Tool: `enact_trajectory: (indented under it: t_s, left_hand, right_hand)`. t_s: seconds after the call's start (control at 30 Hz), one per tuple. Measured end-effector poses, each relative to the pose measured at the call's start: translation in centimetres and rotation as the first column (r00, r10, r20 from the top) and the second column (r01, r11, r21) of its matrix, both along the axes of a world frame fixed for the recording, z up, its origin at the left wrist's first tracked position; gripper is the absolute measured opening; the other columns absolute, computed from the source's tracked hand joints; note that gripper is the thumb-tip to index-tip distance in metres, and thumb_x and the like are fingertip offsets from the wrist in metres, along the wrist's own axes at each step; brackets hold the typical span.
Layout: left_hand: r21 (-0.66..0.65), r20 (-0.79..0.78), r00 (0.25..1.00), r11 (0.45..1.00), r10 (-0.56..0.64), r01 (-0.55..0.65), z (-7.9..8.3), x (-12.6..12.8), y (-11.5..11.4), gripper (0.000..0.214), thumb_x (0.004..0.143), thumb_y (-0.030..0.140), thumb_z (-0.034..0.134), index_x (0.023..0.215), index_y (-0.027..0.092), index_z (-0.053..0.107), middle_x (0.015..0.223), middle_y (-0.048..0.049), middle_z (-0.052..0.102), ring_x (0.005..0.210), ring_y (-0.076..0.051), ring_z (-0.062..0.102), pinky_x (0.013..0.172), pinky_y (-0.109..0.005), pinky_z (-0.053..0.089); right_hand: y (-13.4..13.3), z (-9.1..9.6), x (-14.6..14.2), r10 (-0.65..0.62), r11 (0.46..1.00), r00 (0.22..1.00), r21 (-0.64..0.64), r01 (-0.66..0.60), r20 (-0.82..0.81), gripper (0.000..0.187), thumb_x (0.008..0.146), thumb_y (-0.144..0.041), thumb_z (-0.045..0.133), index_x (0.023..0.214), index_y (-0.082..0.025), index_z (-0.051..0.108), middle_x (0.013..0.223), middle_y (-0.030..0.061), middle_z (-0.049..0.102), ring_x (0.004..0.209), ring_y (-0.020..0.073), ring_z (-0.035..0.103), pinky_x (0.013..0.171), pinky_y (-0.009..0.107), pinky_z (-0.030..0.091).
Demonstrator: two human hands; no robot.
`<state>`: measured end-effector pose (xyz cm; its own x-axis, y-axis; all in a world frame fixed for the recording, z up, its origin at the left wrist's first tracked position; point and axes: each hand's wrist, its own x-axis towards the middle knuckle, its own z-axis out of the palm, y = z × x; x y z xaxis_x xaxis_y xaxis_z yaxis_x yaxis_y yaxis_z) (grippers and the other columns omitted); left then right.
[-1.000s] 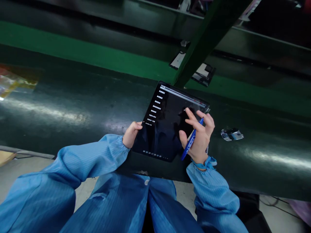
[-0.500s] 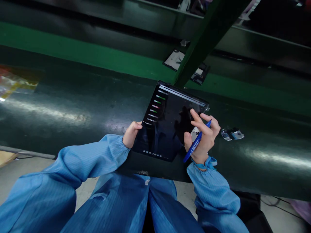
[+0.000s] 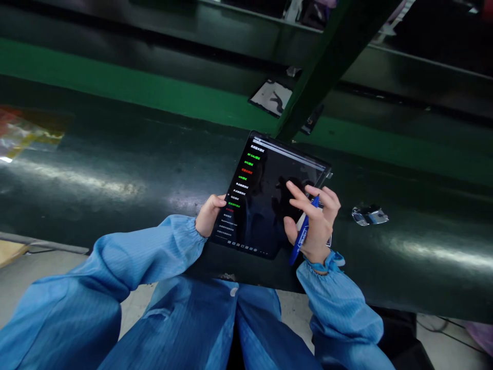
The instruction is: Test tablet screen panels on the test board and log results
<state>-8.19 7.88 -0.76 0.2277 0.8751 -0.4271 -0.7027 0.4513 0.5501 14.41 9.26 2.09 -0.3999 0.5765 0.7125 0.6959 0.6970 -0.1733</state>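
A black tablet (image 3: 265, 205) is tilted over the dark bench, its screen lit with a list of white, green and red lines down the left side. My left hand (image 3: 210, 213) grips its left edge, thumb on the front and the other fingers hidden beneath. Over the right part of the screen hovers my right hand (image 3: 316, 221), index finger stretched out; I cannot tell whether the tip touches the glass. A blue marker pen (image 3: 304, 234) is held among the fingers of that hand. Part of a white label shows behind the hand.
A small clear and dark plastic piece (image 3: 370, 215) lies on the bench (image 3: 416, 205) to the right. Beyond the tablet, a green post (image 3: 319, 67) rises in front of another device (image 3: 271, 96). Coloured film sheets (image 3: 33, 133) lie at the far left.
My right hand has moved left over the screen with the pen. More list lines now show on the tablet, and the text is brighter. The left hand keeps its grip.
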Motion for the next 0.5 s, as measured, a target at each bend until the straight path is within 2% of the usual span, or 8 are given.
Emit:
enact_trajectory:
  t_s: [0.17, 0.27, 0.37, 0.5]
  left_hand:
    - [0.013, -0.004, 1.0, 1.0, -0.013, 0.013, 0.08, -0.04, 0.11, 0.015, 0.058, 0.027, 0.051, 0.059, 0.015, 0.061, 0.063, -0.0068, 0.064, 0.069, -0.028, 0.067, 0.067, -0.038, 0.056]
    - [-0.011, 0.006, 1.0, 1.0, 0.004, -0.003, 0.11, -0.05, 0.06, 0.015, 0.06, 0.024, 0.049, 0.061, 0.014, 0.061, 0.061, -0.0067, 0.063, 0.064, -0.026, 0.066, 0.061, -0.034, 0.054]
    - [-0.048, 0.04, 0.999, 0.999, 0.023, -0.021, -0.1, -0.03, -0.02, 0.015, 0.063, 0.022, 0.048, 0.065, 0.015, 0.061, 0.059, -0.0047, 0.062, 0.057, -0.022, 0.062, 0.056, -0.031, 0.051]
    - [-0.076, 0.081, 0.996, 0.997, 0.034, -0.027, -0.3, -0.03, 0.01, 0.016, 0.064, 0.021, 0.048, 0.07, 0.016, 0.062, 0.06, -0.0033, 0.063, 0.059, -0.022, 0.063, 0.06, -0.032, 0.052]
  right_hand:
    - [0.08, 0.11, -0.16, 0.005, 1.0, 0.995, -0.027, -0.002, 0.103, 0.015, 0.093, -0.035, 0.051, 0.107, -0.029, 0.054, 0.121, 0.0003, 0.072, 0.116, 0.0237, 0.058, 0.108, 0.049, 0.039]
    - [0.13, 0.03, -0.07, -0.021, 0.998, 0.99, -0.06, 0.03, 0.136, 0.016, 0.091, -0.036, 0.053, 0.106, -0.03, 0.054, 0.121, -0.0001, 0.072, 0.116, 0.0246, 0.058, 0.108, 0.05, 0.038]
    - [0.06, -0.15, 0.18, -0.018, 0.999, 0.996, -0.048, 0.023, 0.091, 0.019, 0.09, -0.035, 0.054, 0.108, -0.031, 0.053, 0.123, -0.0007, 0.071, 0.116, 0.0252, 0.058, 0.108, 0.051, 0.038]
    - [-0.13, -0.49, 0.64, -0.032, 0.999, 0.999, -0.011, 0.032, -0.021, 0.023, 0.09, -0.034, 0.055, 0.113, -0.031, 0.051, 0.127, 0.001, 0.068, 0.119, 0.0261, 0.055, 0.107, 0.052, 0.039]
